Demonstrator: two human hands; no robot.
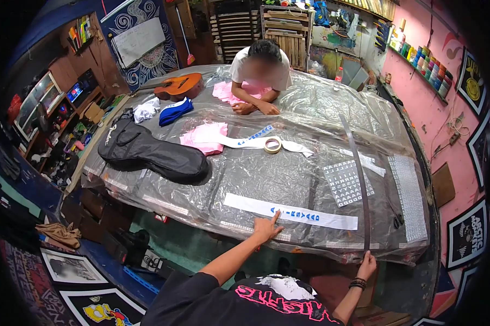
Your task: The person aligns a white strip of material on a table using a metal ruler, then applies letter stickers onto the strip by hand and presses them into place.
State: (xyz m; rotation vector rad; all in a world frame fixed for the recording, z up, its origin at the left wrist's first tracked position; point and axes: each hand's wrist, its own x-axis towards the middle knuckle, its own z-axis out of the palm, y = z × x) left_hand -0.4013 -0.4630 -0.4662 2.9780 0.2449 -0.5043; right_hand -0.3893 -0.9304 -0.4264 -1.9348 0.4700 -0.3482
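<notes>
My left hand (pixel 266 229) reaches over the table's near edge, its index finger stretched out onto a white strip (pixel 245 203) with blue letters, beside the letters. It holds nothing that I can see. Further right, my right hand (pixel 367 265) is closed around the near end of a long dark ruler (pixel 358 163), which points away from me across the table. Left of the ruler lies a sheet of cut-out-style letters (pixel 341 187), partly under it. A pair of dark scissors (pixel 398 219) rests to the ruler's right.
Plastic sheeting covers the table (pixel 266 179). On it are a black guitar bag (pixel 152 152), a guitar (pixel 180 86), pink cloth (pixel 204 136), a tape roll (pixel 272 144) and a long lettered sheet (pixel 407 198). Another person (pixel 261 68) leans on the far side.
</notes>
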